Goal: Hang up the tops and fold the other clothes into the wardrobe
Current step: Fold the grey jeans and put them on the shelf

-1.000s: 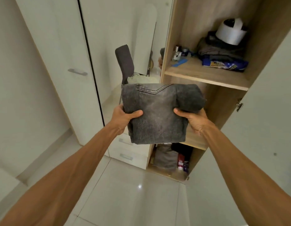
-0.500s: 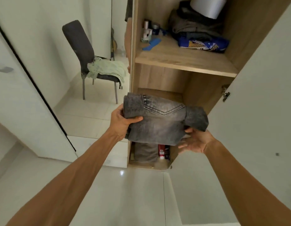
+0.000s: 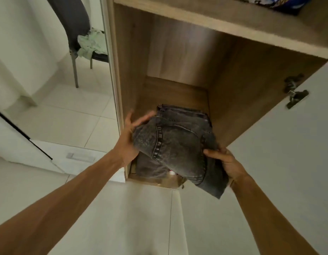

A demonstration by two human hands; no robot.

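Observation:
A folded pair of grey jeans lies partly on the wardrobe's wooden middle shelf. Its near end hangs over the shelf's front edge. My left hand is at the jeans' left side, palm against the fabric and fingers spread. My right hand grips the near right corner, thumb on top and fingers curled underneath. The back half of the shelf is bare wood.
The upper shelf carries a blue patterned item. An open white door with a metal hinge stands at the right. A dark chair holds a pale green garment. Grey fabric fills the compartment below.
I have moved closer and lowered the jeans from mid-air onto the middle shelf. My left hand has loosened its grip and spread its fingers. My right hand now holds the near corner.

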